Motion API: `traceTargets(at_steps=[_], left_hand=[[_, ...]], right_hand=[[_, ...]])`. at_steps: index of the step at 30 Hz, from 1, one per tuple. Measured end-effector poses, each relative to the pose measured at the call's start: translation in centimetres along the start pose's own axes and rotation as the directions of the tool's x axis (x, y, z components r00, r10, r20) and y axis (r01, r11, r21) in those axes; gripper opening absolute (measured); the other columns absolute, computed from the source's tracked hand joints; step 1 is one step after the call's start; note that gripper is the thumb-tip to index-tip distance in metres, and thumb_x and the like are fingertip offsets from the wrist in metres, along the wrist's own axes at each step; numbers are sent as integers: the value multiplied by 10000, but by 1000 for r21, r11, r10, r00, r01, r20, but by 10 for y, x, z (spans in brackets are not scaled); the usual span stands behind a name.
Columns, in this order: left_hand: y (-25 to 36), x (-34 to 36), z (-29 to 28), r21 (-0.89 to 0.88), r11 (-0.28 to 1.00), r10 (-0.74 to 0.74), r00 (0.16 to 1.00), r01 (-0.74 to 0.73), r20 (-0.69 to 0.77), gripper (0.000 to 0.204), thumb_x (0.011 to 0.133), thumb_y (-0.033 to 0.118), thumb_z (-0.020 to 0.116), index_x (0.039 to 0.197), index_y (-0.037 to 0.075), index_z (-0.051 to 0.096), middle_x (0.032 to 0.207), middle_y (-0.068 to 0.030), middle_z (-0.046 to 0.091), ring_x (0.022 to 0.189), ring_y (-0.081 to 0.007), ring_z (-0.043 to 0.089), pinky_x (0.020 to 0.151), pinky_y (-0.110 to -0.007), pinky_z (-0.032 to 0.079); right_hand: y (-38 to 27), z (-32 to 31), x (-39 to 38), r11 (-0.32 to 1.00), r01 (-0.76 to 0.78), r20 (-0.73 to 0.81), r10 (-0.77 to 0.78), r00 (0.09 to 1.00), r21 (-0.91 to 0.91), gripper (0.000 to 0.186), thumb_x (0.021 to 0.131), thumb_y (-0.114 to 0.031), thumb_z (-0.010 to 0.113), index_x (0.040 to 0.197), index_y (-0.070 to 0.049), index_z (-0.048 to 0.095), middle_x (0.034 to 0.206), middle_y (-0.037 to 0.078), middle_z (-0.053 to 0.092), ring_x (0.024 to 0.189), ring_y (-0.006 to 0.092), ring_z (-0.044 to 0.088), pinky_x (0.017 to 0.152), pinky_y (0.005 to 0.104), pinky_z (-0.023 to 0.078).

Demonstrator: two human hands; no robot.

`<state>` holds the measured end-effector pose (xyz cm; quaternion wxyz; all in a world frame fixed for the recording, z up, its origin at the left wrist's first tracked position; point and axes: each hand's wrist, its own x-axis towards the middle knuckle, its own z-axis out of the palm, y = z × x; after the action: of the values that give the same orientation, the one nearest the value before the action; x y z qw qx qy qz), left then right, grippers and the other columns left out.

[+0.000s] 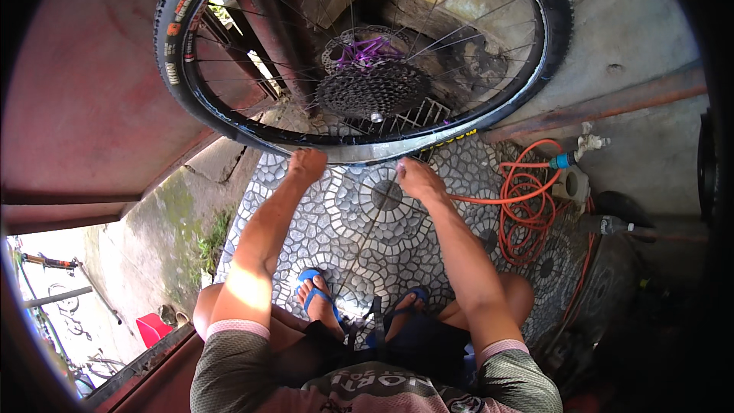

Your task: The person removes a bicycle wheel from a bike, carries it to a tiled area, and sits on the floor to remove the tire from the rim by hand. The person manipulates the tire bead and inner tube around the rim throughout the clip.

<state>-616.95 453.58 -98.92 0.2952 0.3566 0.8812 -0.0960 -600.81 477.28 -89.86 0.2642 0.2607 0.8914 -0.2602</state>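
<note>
A bicycle wheel (539, 80) fills the top of the view, its far side cut off by the frame. Around it sits a black knobbly tyre (562, 30), and a pale strip shows between tyre and rim along the near edge. A dark cassette (373, 90) and a purple-centred disc brake rotor (365, 53) are at the hub. My left hand (308, 164) is closed at the near edge of the tyre, left of centre. My right hand (420, 180) is closed too, thumb against the same edge farther right. The fingertips of both hands are hidden.
An orange hose (527, 214) lies coiled on the patterned tile floor (375, 222) at right, joined to a wall tap (589, 141). A plastic bottle (608, 225) lies nearby. A floor grate (413, 118) shows behind the wheel. A red metal gate (84, 69) stands left.
</note>
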Motion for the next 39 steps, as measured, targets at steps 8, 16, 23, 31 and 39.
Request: traceTargets(at_steps=[8, 16, 23, 31, 39], left_hand=[[67, 19, 47, -204, 963, 164, 984, -174, -67, 354, 921, 357, 642, 1124, 85, 743, 1130, -192, 759, 1103, -375, 713, 1018, -474, 525], [-11, -14, 4, 122, 988, -102, 995, 99, 19, 354, 961, 202, 590, 1258, 63, 722, 1394, -147, 678, 1311, -292, 639, 1117, -481, 417], [80, -6, 13, -43, 981, -189, 982, 189, -2, 686, 926, 443, 650, 1472, 38, 554, 1605, -195, 460, 1456, -373, 466, 1207, -543, 298], [60, -5, 40, -128, 987, 75, 980, -100, -186, 711, 888, 451, 713, 1448, 45, 550, 1427, -174, 611, 1309, -329, 591, 1115, -479, 425], [33, -2, 25, -53, 995, -98, 976, 90, -194, 714, 906, 493, 716, 1470, 89, 548, 1410, -96, 604, 1339, -265, 527, 1105, -425, 403]], right_hand=[[-51, 48, 12, 978, 193, 1, -194, 981, 85, 330, 1048, -350, 491, 1265, -137, 621, 1200, 190, 719, 1099, 426, 686, 918, 540, 557], [-24, 22, -8, 999, 38, 58, -38, 998, 2, 323, 1044, -327, 499, 1285, -154, 625, 1244, 152, 718, 1161, 377, 679, 960, 514, 554], [-37, 45, -5, 988, 136, 39, -139, 990, 77, 343, 1038, -332, 506, 1298, -136, 615, 1239, 172, 716, 1153, 399, 676, 961, 523, 553], [-34, 55, -5, 991, 99, 77, -106, 991, 90, 337, 1021, -332, 539, 1303, -163, 616, 1212, 182, 724, 1122, 410, 684, 945, 524, 553], [-14, 51, -6, 983, 121, 4, -123, 992, 136, 303, 1017, -328, 534, 1274, -189, 612, 1160, 173, 739, 1085, 412, 696, 904, 535, 557]])
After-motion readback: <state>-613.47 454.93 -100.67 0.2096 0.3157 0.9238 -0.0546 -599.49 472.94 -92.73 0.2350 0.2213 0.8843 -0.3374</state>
